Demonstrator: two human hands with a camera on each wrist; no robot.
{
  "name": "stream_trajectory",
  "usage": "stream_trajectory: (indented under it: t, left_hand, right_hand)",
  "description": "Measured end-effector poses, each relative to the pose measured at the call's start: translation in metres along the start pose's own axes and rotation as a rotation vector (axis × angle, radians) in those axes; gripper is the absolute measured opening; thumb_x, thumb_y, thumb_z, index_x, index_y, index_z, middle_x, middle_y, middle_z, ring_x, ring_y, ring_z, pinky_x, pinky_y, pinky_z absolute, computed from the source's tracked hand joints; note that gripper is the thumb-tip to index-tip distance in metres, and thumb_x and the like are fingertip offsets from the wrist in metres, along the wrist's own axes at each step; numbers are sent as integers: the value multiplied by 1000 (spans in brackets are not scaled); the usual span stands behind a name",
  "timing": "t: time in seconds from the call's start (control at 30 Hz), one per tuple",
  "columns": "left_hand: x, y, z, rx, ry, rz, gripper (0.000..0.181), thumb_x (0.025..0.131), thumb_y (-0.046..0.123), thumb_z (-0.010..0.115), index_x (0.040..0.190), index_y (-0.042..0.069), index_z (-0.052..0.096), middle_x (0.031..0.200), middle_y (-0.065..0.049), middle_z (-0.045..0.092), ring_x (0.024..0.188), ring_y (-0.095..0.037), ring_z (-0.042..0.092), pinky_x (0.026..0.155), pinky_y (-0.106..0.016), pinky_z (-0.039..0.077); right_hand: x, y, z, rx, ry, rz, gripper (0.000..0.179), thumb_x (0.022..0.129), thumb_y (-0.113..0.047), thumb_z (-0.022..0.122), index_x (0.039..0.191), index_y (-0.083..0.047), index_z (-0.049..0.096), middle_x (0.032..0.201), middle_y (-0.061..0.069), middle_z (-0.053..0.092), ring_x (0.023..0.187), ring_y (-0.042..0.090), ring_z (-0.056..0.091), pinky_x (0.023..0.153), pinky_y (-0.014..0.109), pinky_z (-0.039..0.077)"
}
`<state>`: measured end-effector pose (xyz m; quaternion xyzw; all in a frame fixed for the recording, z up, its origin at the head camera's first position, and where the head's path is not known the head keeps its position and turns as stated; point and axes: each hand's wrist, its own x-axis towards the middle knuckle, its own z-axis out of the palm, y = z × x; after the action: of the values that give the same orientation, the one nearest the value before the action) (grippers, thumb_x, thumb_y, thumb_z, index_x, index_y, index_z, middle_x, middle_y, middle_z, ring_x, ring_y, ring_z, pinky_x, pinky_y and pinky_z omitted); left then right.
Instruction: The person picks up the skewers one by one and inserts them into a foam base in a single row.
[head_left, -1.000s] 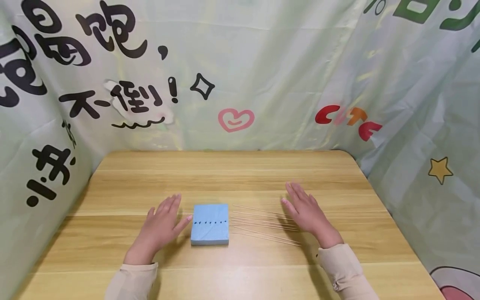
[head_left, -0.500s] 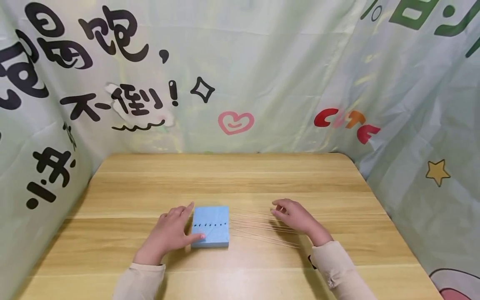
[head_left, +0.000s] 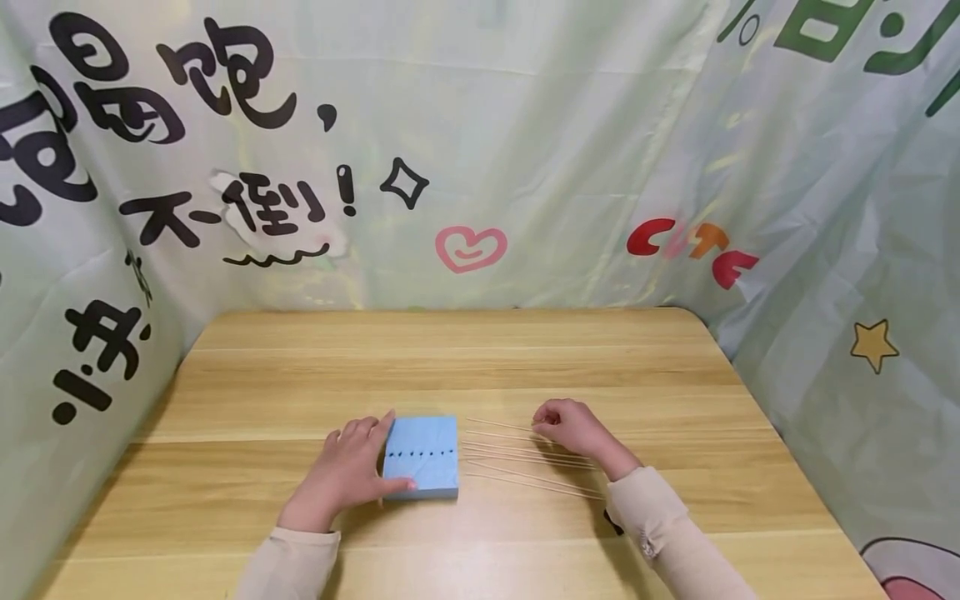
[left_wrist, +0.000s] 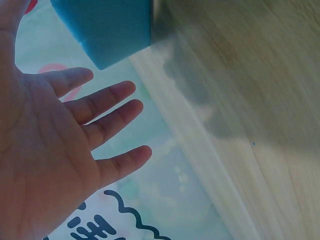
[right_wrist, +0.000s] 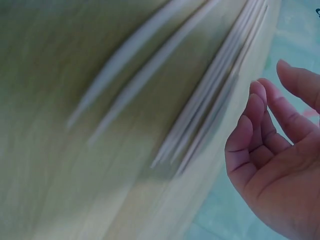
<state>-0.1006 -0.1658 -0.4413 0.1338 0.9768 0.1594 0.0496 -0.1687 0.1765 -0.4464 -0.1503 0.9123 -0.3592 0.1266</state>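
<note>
A light blue foam-like block (head_left: 431,475) lies on the wooden table, a row of several small dark marks running across its top. My left hand (head_left: 345,467) spans its left side, index fingertip at the far left corner and thumb over the near edge. The left wrist view shows the other fingers (left_wrist: 107,102) straight and spread beside the block (left_wrist: 112,27). Right of the block lie several thin wooden skewers (head_left: 536,481), roughly side by side. Over their right part hovers my right hand (head_left: 577,429), fingers loosely bent, thumb apart from the index finger (right_wrist: 287,112), nothing between them.
The table (head_left: 450,350) has rounded far corners. A pale printed curtain (head_left: 525,150) hangs around its back and both sides, close to the edges.
My left hand has moved right onto the block's left side. My right hand has come lower and left over the skewers, its fingers bending. Block and skewers lie as before.
</note>
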Motion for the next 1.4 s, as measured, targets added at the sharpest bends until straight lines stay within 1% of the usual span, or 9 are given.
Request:
stream_trajectory:
  t: [0.23, 0.43, 0.73, 1.0, 1.2, 1.4]
  left_hand:
    - [0, 1, 0, -15, 3, -1, 112, 62, 69, 72, 143, 1, 38, 133, -21, 48, 123, -38, 43, 99, -64, 31]
    - [-1, 1, 0, -30, 0, 1, 111, 61, 69, 73, 143, 2, 38, 133, -20, 49, 123, -38, 43, 98, -63, 32]
    - [0, -1, 4, -28, 10, 7, 112, 60, 70, 73, 143, 3, 39, 133, -19, 49, 123, -36, 44, 98, -62, 33]
    - [1, -1, 6, -35, 9, -2, 111, 61, 70, 72, 144, 4, 38, 135, -18, 48, 126, -35, 42, 101, -60, 31]
    - [0, -2, 6, -37, 13, -5, 112, 61, 71, 72, 144, 5, 38, 135, -19, 48, 126, -35, 42, 101, -60, 32]
    - [-1, -3, 7, -54, 16, -15, 112, 61, 71, 71, 145, 5, 37, 135, -19, 48, 126, -35, 42, 101, -59, 32]
  right_hand:
    - [6, -3, 8, 30, 13, 38, 3, 87, -8, 66, 86, -5, 66, 69, -1, 55, 60, 12, 47, 55, 27, 42]
    - [13, -3, 14, 32, 22, 61, 5, 85, -7, 68, 80, -7, 65, 66, -2, 54, 59, 11, 47, 54, 26, 41]
    - [18, 0, 21, -23, 36, 53, 11, 82, -9, 71, 75, -9, 63, 67, -3, 54, 62, 12, 47, 57, 26, 40]
    - [19, -4, 21, -83, 45, 61, 13, 83, -9, 69, 71, -10, 63, 66, -5, 56, 60, 12, 46, 56, 26, 40]
    - [20, -4, 23, -105, 34, 68, 15, 85, -9, 68, 71, -10, 63, 66, -4, 55, 60, 12, 47, 56, 26, 40]
    - [19, -4, 25, -160, 37, 49, 15, 86, -8, 66, 72, -10, 62, 72, -2, 54, 65, 12, 47, 61, 27, 42]
